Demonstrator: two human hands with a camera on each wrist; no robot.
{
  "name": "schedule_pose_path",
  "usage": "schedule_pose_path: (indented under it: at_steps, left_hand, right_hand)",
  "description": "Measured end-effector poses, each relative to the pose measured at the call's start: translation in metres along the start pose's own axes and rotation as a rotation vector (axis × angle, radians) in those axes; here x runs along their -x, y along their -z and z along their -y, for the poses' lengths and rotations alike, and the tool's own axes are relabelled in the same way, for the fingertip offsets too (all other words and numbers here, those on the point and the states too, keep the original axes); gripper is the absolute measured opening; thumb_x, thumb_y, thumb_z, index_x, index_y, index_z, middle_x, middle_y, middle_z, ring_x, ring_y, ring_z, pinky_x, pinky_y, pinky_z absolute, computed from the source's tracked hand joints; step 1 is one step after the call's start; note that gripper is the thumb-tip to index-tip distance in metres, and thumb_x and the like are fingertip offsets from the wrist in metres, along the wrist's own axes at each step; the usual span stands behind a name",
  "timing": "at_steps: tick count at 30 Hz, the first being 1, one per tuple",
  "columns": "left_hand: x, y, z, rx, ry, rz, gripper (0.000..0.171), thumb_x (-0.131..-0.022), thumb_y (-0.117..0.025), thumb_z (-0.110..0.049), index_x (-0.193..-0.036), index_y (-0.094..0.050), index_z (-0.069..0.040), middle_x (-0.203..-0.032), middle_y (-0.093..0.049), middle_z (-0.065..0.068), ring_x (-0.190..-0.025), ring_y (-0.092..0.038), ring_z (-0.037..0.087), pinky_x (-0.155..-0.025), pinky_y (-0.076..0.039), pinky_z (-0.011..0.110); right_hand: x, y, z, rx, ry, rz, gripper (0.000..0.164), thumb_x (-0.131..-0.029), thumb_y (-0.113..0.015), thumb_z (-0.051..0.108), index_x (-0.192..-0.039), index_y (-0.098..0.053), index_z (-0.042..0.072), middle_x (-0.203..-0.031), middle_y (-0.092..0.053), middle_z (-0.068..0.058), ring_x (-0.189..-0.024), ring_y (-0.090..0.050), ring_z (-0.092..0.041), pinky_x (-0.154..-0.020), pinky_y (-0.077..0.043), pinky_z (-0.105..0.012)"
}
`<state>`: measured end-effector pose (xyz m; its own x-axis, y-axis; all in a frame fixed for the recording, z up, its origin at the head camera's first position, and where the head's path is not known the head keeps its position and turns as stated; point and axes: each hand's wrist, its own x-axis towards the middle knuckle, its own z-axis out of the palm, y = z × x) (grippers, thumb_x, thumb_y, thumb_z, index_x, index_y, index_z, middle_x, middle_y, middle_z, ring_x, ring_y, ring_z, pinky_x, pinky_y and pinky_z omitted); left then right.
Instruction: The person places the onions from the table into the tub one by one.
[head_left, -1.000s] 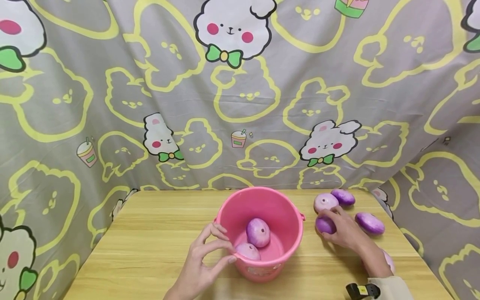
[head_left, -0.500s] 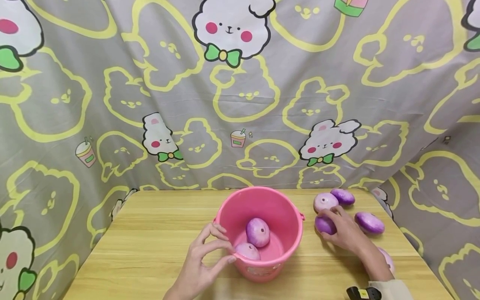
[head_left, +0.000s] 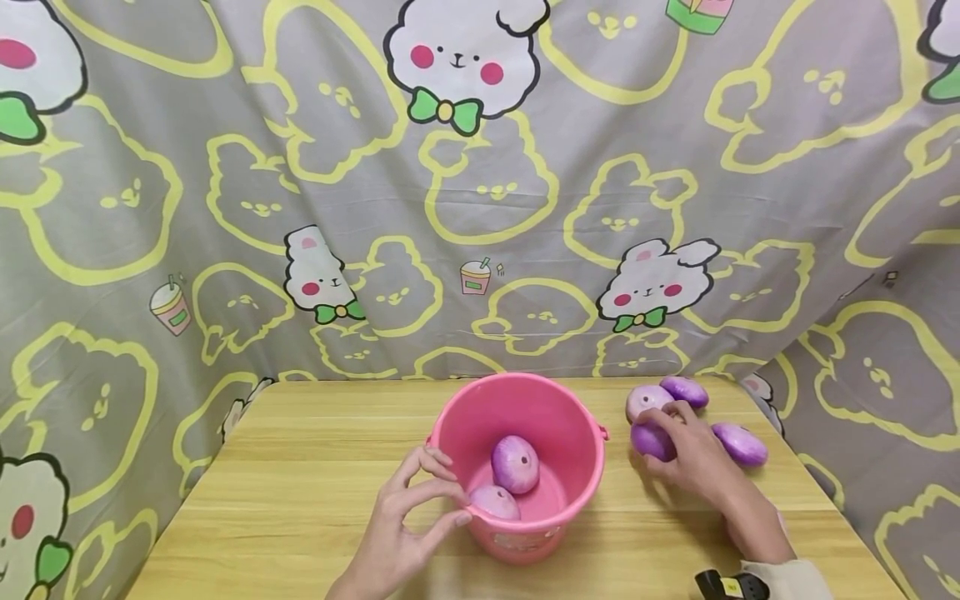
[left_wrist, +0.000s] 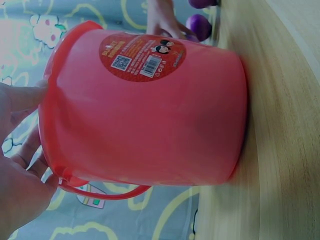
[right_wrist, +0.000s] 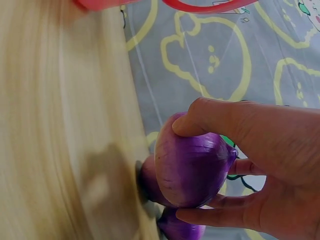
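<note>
The purple onion sat in the right hand, fingers and thumb curled around it; since half a second earlier it had risen slightly off the table, which suggests the lift had begun. Just beyond that hand lay a paler onion, with two more purple onions at its far side. Well to its left, the left hand pinched the rim of the pink bucket, unmoved, with two onions inside.
</note>
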<state>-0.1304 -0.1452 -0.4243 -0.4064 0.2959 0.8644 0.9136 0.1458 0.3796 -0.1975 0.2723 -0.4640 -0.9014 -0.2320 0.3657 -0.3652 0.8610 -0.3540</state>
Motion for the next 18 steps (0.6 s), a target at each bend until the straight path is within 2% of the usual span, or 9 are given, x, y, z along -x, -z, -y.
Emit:
schedule_pose_path:
  at_steps: [7,18]
  left_hand:
    - [0.0,-0.001,-0.001,0.007,-0.001,-0.005,0.018,-0.08,-0.085,-0.003,-0.094,-0.075,-0.009,-0.1,-0.06,0.006,-0.107,-0.056,0.026,-0.101,-0.046,0.033]
    - [0.0,-0.002,-0.001,0.005,-0.006,-0.006,0.019,-0.08,-0.085,-0.003,-0.095,-0.075,-0.009,-0.1,-0.06,0.006,-0.107,-0.056,0.026,-0.1,-0.046,0.034]
  right_hand:
    - [-0.001,0.01,0.005,0.009,-0.006,-0.021,0.054,-0.075,-0.088,0.013,-0.124,-0.065,0.017,-0.131,-0.049,-0.025,-0.108,-0.054,-0.056,-0.087,-0.044,-0.076]
    - [-0.005,0.022,0.012,0.033,0.064,-0.087,0.055,-0.071,-0.09,0.013,-0.12,-0.066,0.015,-0.137,-0.045,-0.03,-0.105,-0.052,-0.06,-0.084,-0.044,-0.075]
